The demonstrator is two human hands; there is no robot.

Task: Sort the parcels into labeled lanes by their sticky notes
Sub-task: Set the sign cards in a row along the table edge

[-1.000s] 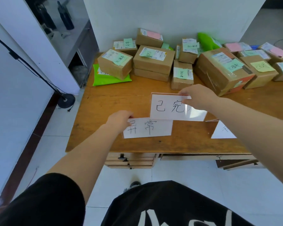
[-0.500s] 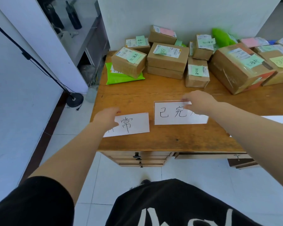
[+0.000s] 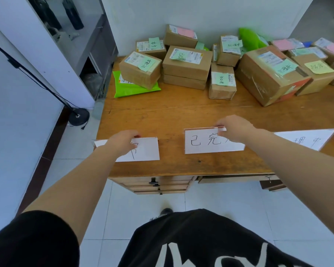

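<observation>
The parcels (image 3: pixel 187 68) sat crowded along the far edge of the table (image 3: pixel 172 116), none yet moved toward the near side. They were mostly taped cardboard boxes, each with a green, pink or yellow sticky note on top, plus a bright green soft mailer (image 3: pixel 131 87) lying under the leftmost box. The boxes looked stiff and probably light to moderate in weight, so a grip across two opposite side faces should carry them; the big box (image 3: pixel 268 76) on the right would likely want both hands. The mailer looked limp and slick and might slide from under the box above it. The notes appeared lightly stuck, so fingers ought to stay off the tops.

Both arms reached forward over the near edge of the table, palms down. The left hand (image 3: pixel 121 143) lay on the left lane card (image 3: pixel 143 149), fingers curled over its far edge; whether it pinched the card or only pressed it could not be told. The right hand (image 3: pixel 233 130) pinched the top edge of the middle lane card (image 3: pixel 204 141), which seemed to stand in a clear holder, with the thumb on its near face. A third lane card (image 3: pixel 307 139) lay to the right, untouched. Judging by this, the lanes were being laid out and sorting had not begun.
</observation>
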